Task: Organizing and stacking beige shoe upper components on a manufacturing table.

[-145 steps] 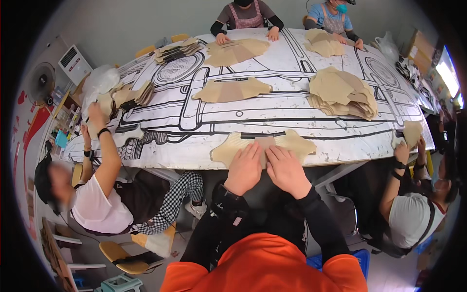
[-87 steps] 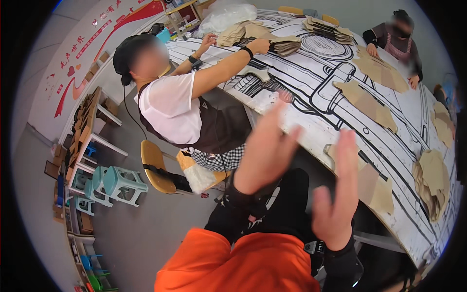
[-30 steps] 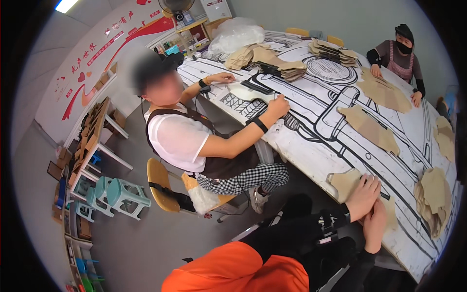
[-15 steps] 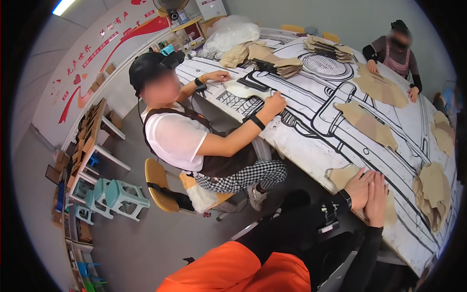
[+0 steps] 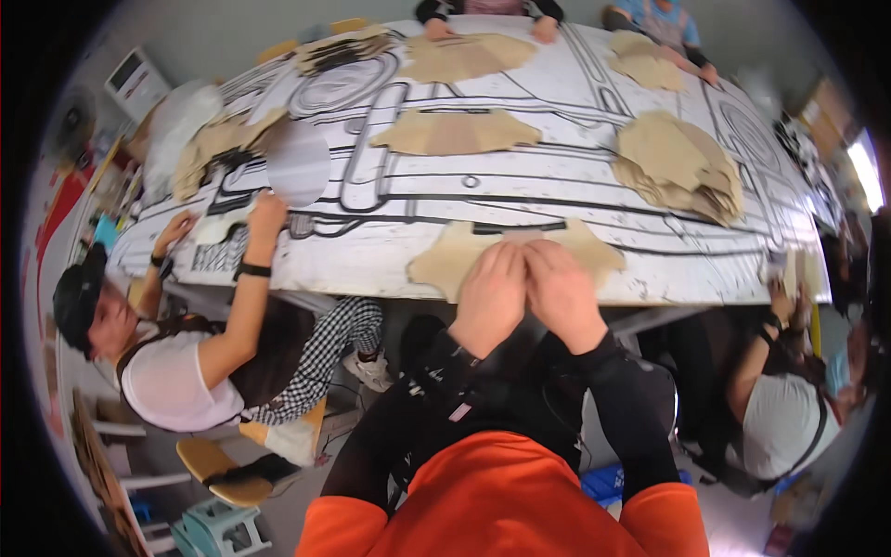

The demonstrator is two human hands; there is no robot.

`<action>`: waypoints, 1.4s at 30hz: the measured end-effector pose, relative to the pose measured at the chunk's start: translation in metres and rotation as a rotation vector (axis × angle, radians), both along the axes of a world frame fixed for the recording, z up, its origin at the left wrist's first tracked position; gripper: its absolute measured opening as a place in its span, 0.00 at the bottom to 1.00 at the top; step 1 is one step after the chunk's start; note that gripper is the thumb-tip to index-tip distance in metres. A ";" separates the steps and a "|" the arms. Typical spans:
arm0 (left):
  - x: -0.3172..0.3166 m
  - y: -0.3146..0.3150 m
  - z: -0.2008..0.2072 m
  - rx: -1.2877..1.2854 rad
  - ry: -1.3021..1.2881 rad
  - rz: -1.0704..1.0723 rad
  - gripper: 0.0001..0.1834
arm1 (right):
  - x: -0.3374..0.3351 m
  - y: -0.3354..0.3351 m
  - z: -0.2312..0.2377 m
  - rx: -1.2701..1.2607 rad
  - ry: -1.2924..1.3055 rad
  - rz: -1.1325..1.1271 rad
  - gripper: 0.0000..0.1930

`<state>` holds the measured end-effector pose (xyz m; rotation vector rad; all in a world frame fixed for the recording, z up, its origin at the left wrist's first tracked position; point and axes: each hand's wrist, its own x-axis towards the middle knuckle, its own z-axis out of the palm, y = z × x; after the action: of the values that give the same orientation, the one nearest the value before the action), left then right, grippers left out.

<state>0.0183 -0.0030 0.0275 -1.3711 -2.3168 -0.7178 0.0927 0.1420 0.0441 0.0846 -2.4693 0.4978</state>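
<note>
Close in front of me, a flat beige cut-out piece (image 5: 434, 260) with pointed sides lies at the table's near edge; a black strip runs along its far side. My left hand (image 5: 495, 290) and my right hand (image 5: 563, 290) meet over its middle, fingers bent and pressed together at the piece. Their thumbs and the piece's centre are partly hidden by the hands. A similar beige piece (image 5: 455, 133) with a dark strip lies farther in. To its right is a stack of beige pieces (image 5: 677, 162).
The long white table (image 5: 687, 278) bears black line drawings. At left a seated co-worker's hand (image 5: 267, 215) is beside a round translucent disc (image 5: 298, 164). Another person (image 5: 789, 408) sits at right. Beige piles (image 5: 223, 148) and a plastic bag (image 5: 186, 125) lie far left.
The view has swung right to face the table. My hands, earlier stretched flat side by side, are now bent with fingertips together over the beige piece. The disc has come into view at left.
</note>
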 end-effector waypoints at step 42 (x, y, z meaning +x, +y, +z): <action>-0.007 -0.006 -0.030 -0.089 -0.080 0.310 0.44 | 0.013 0.057 -0.034 0.105 -0.320 -0.347 0.40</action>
<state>0.0113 -0.0089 -0.0021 -0.9975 -2.5727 -0.5887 0.1056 0.1992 0.0100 -0.4042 -2.7401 0.2449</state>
